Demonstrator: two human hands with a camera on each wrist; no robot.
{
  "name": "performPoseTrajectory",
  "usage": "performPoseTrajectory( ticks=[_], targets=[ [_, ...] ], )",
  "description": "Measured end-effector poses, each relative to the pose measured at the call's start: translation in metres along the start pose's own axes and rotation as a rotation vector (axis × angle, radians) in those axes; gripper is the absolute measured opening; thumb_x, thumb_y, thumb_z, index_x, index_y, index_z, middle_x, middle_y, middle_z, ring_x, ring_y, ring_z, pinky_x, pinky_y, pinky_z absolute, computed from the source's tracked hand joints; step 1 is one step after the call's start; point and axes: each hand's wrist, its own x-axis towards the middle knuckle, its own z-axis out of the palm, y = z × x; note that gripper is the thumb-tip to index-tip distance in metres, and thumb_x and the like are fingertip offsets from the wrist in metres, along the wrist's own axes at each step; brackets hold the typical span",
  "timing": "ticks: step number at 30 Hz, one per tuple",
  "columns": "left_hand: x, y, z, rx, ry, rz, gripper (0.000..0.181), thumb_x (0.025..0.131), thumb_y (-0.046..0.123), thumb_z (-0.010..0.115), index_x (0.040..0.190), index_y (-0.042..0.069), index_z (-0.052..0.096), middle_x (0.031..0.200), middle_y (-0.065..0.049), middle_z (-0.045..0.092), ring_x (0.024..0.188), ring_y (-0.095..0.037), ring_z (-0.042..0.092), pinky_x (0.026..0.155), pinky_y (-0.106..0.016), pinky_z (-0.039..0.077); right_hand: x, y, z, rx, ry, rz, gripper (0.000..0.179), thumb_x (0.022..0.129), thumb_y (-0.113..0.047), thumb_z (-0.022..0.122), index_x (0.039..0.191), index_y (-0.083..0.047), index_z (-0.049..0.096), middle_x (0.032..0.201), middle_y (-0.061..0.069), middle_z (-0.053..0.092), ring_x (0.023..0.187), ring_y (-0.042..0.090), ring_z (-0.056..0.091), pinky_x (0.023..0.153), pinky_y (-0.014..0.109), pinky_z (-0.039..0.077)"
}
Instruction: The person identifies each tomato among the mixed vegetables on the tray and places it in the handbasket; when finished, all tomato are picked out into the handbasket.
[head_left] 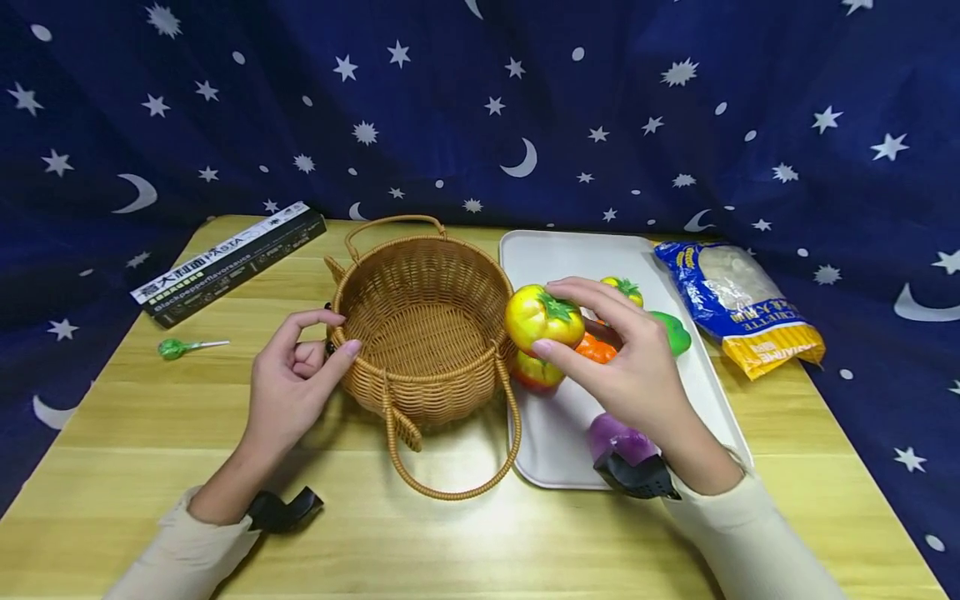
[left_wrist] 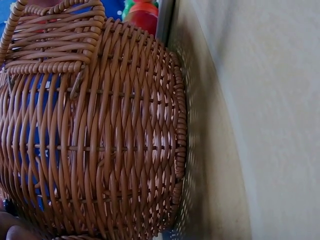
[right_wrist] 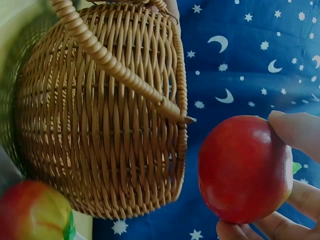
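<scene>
Right grip [head_left: 637, 358]: holding one glossy tomato [head_left: 540, 317] by thumb and fingers, just beside the wicker basket [head_left: 442, 402], apart from its rim. Left grip [head_left: 288, 375]: pinching the opposite rim. Hazard: slack fingers or a rim knock could drop the tomato onto the tray [head_left: 558, 454].

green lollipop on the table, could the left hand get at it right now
Probably yes: the green lollipop lies on the table left of the left hand, with nothing seen between them. That hand holds the rim of the wicker basket, though, so it would likely let go first.
</scene>
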Motion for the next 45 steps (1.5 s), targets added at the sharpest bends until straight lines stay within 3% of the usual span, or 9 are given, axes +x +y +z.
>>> performPoseTrajectory(
  ticks=[16, 24, 28, 34, 40, 45],
  targets=[
    [-0.001, 0.000, 0.001, -0.017, 0.012, 0.001, 0.035, 0.087, -0.006, 0.077, 0.119, 0.001, 0.066, 0.053, -0.001, 0.025, 0.047, -0.011, 0.022, 0.044, -0.026, 0.019, 0.024, -0.004, 0.031, 0.069, -0.082, 0.045, 0.046, 0.085, -0.024, 0.086, 0.128, -0.024, 0.071, 0.134, -0.010, 0.061, 0.123, 0.010, 0.058, 0.091, 0.030, 0.055],
    [-0.001, -0.003, 0.001, -0.018, 0.014, 0.010, 0.036, 0.086, -0.008, 0.076, 0.120, -0.001, 0.066, 0.054, -0.001, 0.025, 0.048, -0.011, 0.022, 0.043, -0.026, 0.019, 0.045, -0.009, 0.039, -0.041, -0.164, -0.042, 0.045, 0.084, -0.034, 0.086, 0.126, -0.025, 0.072, 0.129, -0.014, 0.064, 0.113, 0.008, 0.060, 0.084, 0.033, 0.057],
    [-0.001, -0.004, 0.000, -0.007, 0.014, 0.017, 0.036, 0.086, -0.008, 0.076, 0.119, -0.001, 0.066, 0.054, 0.000, 0.025, 0.047, -0.011, 0.022, 0.044, -0.026, 0.019, 0.060, -0.012, 0.044, -0.057, -0.223, -0.040, 0.046, 0.084, -0.037, 0.086, 0.126, -0.023, 0.071, 0.125, -0.013, 0.065, 0.109, 0.006, 0.061, 0.084, 0.031, 0.056],
    [-0.001, -0.004, 0.000, -0.006, 0.012, 0.020, 0.035, 0.086, -0.008, 0.076, 0.119, -0.002, 0.065, 0.054, -0.001, 0.025, 0.047, -0.011, 0.022, 0.043, -0.026, 0.019, 0.082, -0.018, 0.053, -0.123, -0.299, -0.010, 0.050, 0.084, -0.038, 0.086, 0.129, -0.022, 0.070, 0.123, -0.008, 0.067, 0.106, 0.009, 0.059, 0.089, 0.032, 0.049],
    [-0.001, -0.003, 0.000, -0.009, 0.011, 0.015, 0.036, 0.086, -0.007, 0.076, 0.120, -0.003, 0.065, 0.053, -0.001, 0.026, 0.047, -0.011, 0.023, 0.042, -0.026, 0.019, 0.104, -0.018, 0.070, 0.006, -0.386, 0.091, 0.047, 0.087, -0.030, 0.084, 0.129, -0.019, 0.068, 0.118, -0.005, 0.068, 0.102, 0.010, 0.064, 0.092, 0.030, 0.051],
    [-0.001, -0.001, 0.001, -0.016, 0.009, 0.010, 0.035, 0.086, -0.006, 0.077, 0.119, -0.001, 0.065, 0.054, -0.001, 0.026, 0.047, -0.011, 0.023, 0.042, -0.026, 0.018, 0.109, -0.011, 0.089, 0.080, -0.438, 0.190, 0.047, 0.086, -0.029, 0.084, 0.129, -0.017, 0.068, 0.119, -0.004, 0.068, 0.107, 0.014, 0.064, 0.092, 0.031, 0.051]
  ],
)
